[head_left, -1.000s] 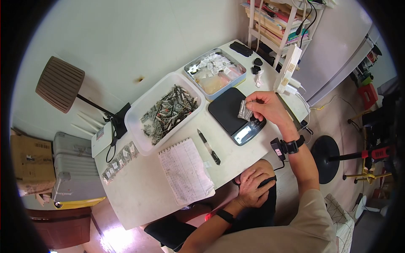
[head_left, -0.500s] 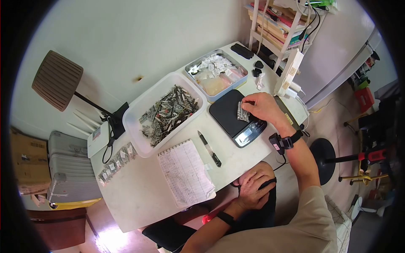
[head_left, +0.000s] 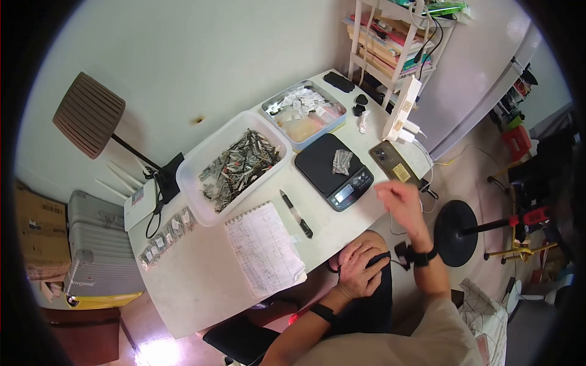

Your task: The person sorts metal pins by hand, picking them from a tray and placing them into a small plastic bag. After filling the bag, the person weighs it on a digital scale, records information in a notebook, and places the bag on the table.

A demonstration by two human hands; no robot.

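My right hand (head_left: 400,207) is in the air off the table's front right edge, just beside the kitchen scale (head_left: 320,161). Its fingers are smeared by motion, and I make out nothing in them. On the scale's black platform lies a clear bag of small grey metal-looking pieces (head_left: 342,162), apart from the hand. The scale's display is lit, its digits too small to read. My left hand (head_left: 359,274) rests below the table edge on my raised leg or foot, fingers laid flat and slightly spread, holding nothing.
A white bin (head_left: 183,177) of thin metal-looking pieces and a tin (head_left: 342,121) with paper slips stand behind. A notebook (head_left: 265,250), a pen (head_left: 296,215), a row of small filled bags (head_left: 168,235), a phone (head_left: 394,163), a power strip (head_left: 403,107) and a lamp (head_left: 90,114) surround them.
My right hand has let go of the bag on the scale and drawn back toward me, past the table edge. The phone shows more fully. My left hand stays on my leg.
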